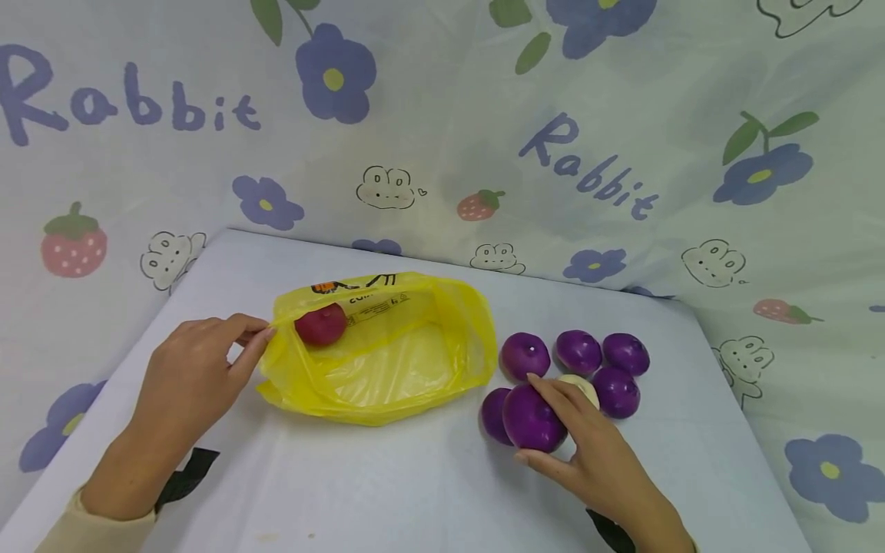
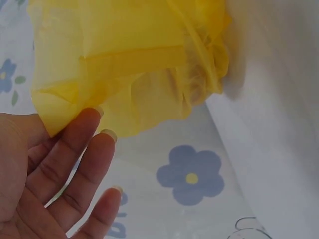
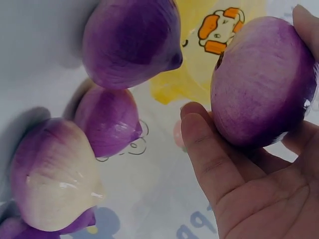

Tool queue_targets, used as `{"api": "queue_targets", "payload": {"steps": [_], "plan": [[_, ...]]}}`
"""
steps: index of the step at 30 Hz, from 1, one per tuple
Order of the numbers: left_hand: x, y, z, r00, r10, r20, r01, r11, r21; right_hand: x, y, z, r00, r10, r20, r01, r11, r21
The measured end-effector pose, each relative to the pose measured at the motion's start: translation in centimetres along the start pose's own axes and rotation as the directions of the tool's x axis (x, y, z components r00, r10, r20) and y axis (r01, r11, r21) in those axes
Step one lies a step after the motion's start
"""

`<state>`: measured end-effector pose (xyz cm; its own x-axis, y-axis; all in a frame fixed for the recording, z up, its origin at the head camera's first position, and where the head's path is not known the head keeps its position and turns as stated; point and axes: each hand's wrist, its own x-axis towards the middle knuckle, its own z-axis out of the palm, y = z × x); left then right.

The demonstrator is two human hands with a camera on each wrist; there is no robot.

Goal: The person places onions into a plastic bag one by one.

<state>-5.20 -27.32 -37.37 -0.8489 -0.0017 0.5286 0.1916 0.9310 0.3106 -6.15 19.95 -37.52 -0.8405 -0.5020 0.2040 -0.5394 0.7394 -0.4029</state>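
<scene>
A yellow plastic bag (image 1: 387, 376) lies on the white table with its mouth spread wide. Thumb and fingertips of my left hand (image 1: 193, 369) pinch the bag's left rim; the left wrist view shows the thin film (image 2: 65, 109) between them. Inside, near that rim, sits a reddish round onion (image 1: 321, 325). My right hand (image 1: 588, 438) grips a purple onion (image 1: 532, 418) between thumb and fingers, to the right of the bag. Around this hand lie several more purple onions (image 1: 579, 352), and a pale-and-purple one (image 3: 60, 174) is partly hidden behind the fingers in the head view.
The white table (image 1: 387, 491) extends toward me in front of the bag. A patterned cloth (image 1: 429, 138) with flowers, rabbits and strawberries hangs behind it and shows along the sides. Dark straps (image 1: 190, 475) show at both wrists.
</scene>
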Motion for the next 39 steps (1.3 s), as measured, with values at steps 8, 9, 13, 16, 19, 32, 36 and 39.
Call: {"api": "queue_targets", "payload": {"steps": [8,9,13,16,19,32,36,39], "plan": [[-0.1,0.0,-0.1,0.999,0.030,-0.028,-0.030,1.000,0.004,0.8,-0.3,-0.6,0.999,0.015,0.039,-0.015,1.000,0.009],[-0.1,0.0,-0.2,0.999,0.030,-0.026,-0.030,1.000,0.004,0.9,-0.4,-0.7,0.999,0.007,0.038,-0.008,1.000,0.016],[0.0,0.0,-0.2,1.000,0.025,-0.016,-0.025,1.000,0.006,1.4,-0.7,-0.8,0.999,0.005,0.036,-0.005,1.000,0.014],[0.0,0.0,-0.2,1.000,0.025,-0.016,-0.025,1.000,0.004,1.8,-1.1,-0.9,0.998,0.027,0.052,-0.026,1.000,-0.009],[0.0,0.0,-0.2,1.000,0.023,-0.017,-0.023,1.000,-0.002,2.3,-1.6,-1.1,0.997,0.022,0.077,-0.020,0.999,-0.034],[-0.1,0.3,0.0,1.000,0.006,-0.003,-0.006,1.000,0.015,3.9,-2.0,-1.1,0.979,-0.195,0.053,0.197,0.980,-0.033],[-0.1,0.3,0.1,1.000,0.009,0.001,-0.009,1.000,0.019,4.5,-2.1,-1.2,0.976,-0.209,0.067,0.213,0.976,-0.052],[-0.1,0.3,0.2,1.000,0.024,-0.010,-0.024,1.000,0.015,5.0,-2.3,-1.4,0.978,-0.194,0.083,0.199,0.978,-0.068]]}}
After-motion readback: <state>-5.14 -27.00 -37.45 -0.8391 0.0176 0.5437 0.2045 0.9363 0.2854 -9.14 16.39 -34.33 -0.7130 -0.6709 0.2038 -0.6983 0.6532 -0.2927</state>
